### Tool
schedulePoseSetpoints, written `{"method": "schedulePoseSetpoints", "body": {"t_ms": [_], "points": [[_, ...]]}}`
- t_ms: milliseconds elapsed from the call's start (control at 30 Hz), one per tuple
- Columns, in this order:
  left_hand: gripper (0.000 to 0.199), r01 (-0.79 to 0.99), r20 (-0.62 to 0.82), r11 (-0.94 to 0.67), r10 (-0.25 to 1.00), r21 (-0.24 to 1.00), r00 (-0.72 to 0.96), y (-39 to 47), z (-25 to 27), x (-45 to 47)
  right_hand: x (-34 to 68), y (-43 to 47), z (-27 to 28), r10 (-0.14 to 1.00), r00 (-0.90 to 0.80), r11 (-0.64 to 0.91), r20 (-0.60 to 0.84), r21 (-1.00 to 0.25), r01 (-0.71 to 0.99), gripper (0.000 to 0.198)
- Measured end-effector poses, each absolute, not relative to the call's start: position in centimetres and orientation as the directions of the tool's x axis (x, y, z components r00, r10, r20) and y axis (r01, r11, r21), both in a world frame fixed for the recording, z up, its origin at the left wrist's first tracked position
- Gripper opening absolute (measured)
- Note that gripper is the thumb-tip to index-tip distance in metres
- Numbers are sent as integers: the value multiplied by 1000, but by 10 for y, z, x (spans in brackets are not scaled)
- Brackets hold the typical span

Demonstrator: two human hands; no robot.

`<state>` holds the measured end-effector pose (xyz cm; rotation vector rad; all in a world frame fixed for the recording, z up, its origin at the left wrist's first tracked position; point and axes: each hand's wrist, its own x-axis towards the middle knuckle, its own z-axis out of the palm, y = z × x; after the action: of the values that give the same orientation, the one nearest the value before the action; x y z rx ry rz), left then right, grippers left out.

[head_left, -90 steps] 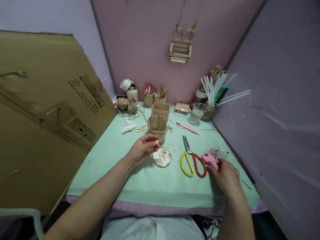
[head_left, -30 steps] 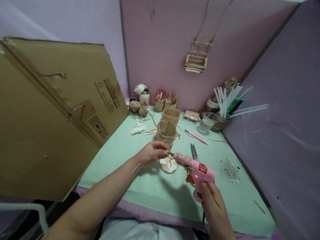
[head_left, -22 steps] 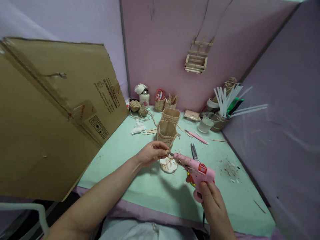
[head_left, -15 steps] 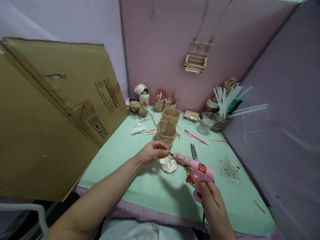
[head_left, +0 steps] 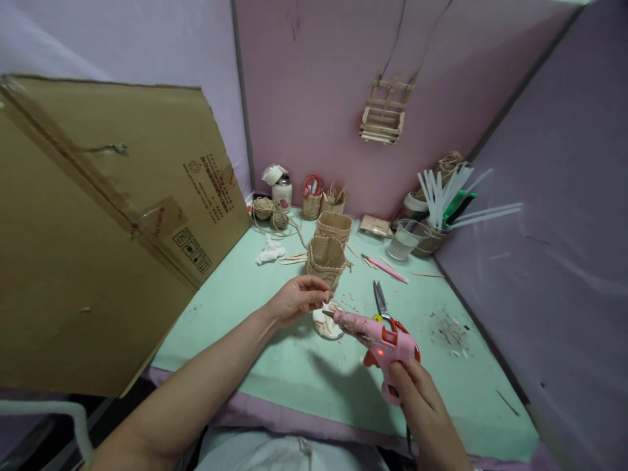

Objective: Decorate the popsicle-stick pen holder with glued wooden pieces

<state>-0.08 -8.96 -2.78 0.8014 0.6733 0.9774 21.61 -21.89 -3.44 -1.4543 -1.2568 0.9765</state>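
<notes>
In my right hand (head_left: 417, 386) is a pink hot glue gun (head_left: 375, 337) with a small red light glowing on its side. Its metal nozzle points left, just below the fingertips of my left hand (head_left: 301, 297). Those fingers are pinched round a small pale piece, seemingly a bit of wood, too small to make out clearly. Under the nozzle sits a round white dish (head_left: 321, 332) holding several short wooden pieces. Right behind my left hand stands a square woven-looking basket (head_left: 326, 258), with a second similar basket (head_left: 333, 226) behind it.
Red-handled scissors (head_left: 381, 301) lie partly behind the glue gun. A pink pen-like tool (head_left: 385, 268), wood slivers and twine balls (head_left: 265, 209) lie farther back. At the right stand a clear cup (head_left: 403, 242) and a pot of glue sticks (head_left: 444, 199). A large cardboard sheet (head_left: 108, 229) leans at the left.
The glue gun has dropped slightly and its nozzle has come away from the left fingertips. More of the scissors shows now. My left hand stays almost where it was.
</notes>
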Motion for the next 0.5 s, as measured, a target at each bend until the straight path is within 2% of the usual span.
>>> {"method": "schedulePoseSetpoints", "body": {"t_ms": [133, 233, 300, 367, 433, 500], "points": [[32, -469, -153, 345, 904, 813, 399, -89, -26, -1, 240, -222, -33, 952, 300, -14, 60, -971, 240, 43], [32, -470, -158, 353, 901, 809, 404, -90, -26, -1, 270, -210, -33, 921, 345, 13, 178, -903, 430, 47], [33, -477, -147, 350, 900, 806, 411, -90, -27, -1, 291, -199, -38, 861, 376, -2, 342, -737, 676, 48], [34, -488, -138, 348, 900, 801, 414, -90, -27, -1, 311, -188, -49, 830, 359, -115, 428, -498, 859, 51], [35, -494, -148, 355, 900, 794, 409, -91, -28, -1, 325, -181, -65, 852, 349, -220, 390, -339, 915, 50], [33, -490, -168, 367, 900, 791, 403, -91, -28, 0, 333, -178, -82, 867, 355, -269, 349, -273, 924, 51]]}}
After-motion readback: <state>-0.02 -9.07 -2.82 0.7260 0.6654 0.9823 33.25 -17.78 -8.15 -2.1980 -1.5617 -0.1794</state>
